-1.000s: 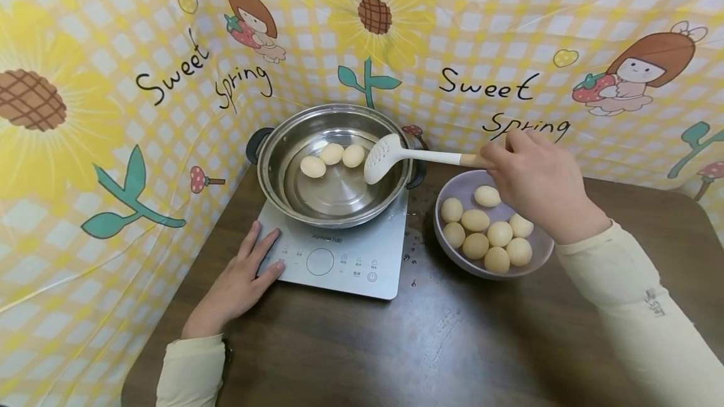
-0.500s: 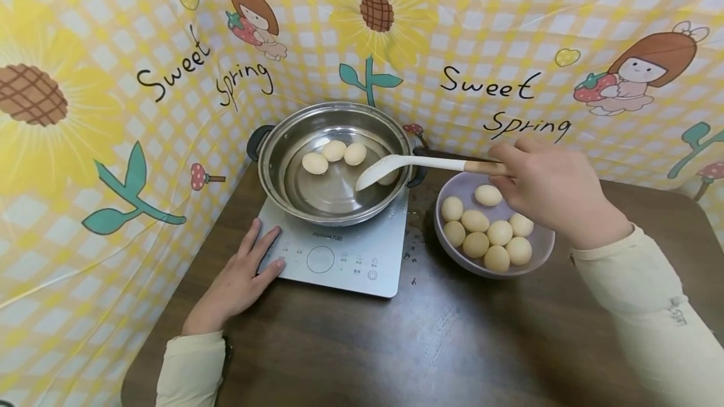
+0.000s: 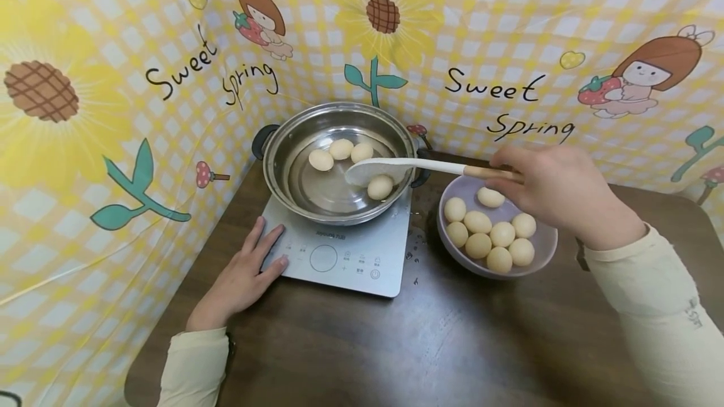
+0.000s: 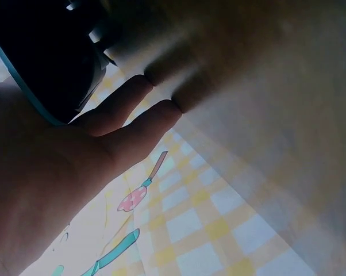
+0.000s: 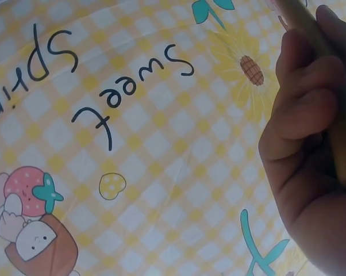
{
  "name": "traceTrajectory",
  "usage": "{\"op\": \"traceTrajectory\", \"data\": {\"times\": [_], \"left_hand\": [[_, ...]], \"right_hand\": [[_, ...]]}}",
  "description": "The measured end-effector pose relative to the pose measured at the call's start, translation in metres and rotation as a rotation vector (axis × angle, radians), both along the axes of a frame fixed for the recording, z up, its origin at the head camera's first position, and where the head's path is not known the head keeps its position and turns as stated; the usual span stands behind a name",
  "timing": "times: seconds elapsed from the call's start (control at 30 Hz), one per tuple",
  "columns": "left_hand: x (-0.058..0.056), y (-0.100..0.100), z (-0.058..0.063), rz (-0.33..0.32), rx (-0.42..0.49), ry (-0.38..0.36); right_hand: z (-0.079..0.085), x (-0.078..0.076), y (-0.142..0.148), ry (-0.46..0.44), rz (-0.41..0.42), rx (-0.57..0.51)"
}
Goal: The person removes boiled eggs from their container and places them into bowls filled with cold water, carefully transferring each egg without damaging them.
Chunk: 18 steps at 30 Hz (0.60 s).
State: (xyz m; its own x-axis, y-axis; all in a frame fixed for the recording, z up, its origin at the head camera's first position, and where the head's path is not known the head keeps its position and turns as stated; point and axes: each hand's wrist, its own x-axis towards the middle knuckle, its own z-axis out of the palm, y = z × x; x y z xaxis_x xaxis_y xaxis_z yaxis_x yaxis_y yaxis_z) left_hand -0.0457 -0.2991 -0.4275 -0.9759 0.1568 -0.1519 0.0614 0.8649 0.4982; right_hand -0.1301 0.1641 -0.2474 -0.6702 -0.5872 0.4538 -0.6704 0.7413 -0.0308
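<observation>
In the head view my right hand (image 3: 554, 190) grips the wooden handle of a white slotted spoon (image 3: 438, 165). The fingers (image 5: 302, 115) curl round that handle in the right wrist view. The spoon's head is tipped on edge inside a steel pot (image 3: 339, 215) of water. One egg (image 3: 380, 187) lies right beside the spoon head, and three eggs (image 3: 341, 149) sit together farther back in the pot. My left hand (image 3: 240, 275) rests at the left edge of a white induction cooker (image 3: 362, 281), fingers spread. Two of its fingers (image 4: 144, 126) show extended in the left wrist view.
To the right of the pot, a purple bowl (image 3: 481, 265) holds several eggs (image 3: 502, 234). Water drops dot the brown table (image 3: 452, 344) between cooker and bowl. A patterned cloth (image 3: 486, 30) covers the walls close behind and to the left.
The spoon head has turned from flat-facing to edge-on and shifted slightly left. An egg, unseen at first and then partly hidden behind the spoon, now shows in front of it. The left hand stays put.
</observation>
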Motion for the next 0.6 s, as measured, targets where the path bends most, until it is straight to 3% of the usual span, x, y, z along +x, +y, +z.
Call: {"op": "traceTrajectory", "data": {"times": [0.3, 0.6], "left_hand": [[0.0, -0.001, -0.002, -0.004, -0.003, 0.005], [0.001, 0.001, -0.001, 0.005, -0.001, 0.004]], "right_hand": [[-0.001, 0.003, -0.007, -0.202, -0.019, 0.018], [-0.005, -0.001, -0.028, -0.457, 0.055, 0.038]]}}
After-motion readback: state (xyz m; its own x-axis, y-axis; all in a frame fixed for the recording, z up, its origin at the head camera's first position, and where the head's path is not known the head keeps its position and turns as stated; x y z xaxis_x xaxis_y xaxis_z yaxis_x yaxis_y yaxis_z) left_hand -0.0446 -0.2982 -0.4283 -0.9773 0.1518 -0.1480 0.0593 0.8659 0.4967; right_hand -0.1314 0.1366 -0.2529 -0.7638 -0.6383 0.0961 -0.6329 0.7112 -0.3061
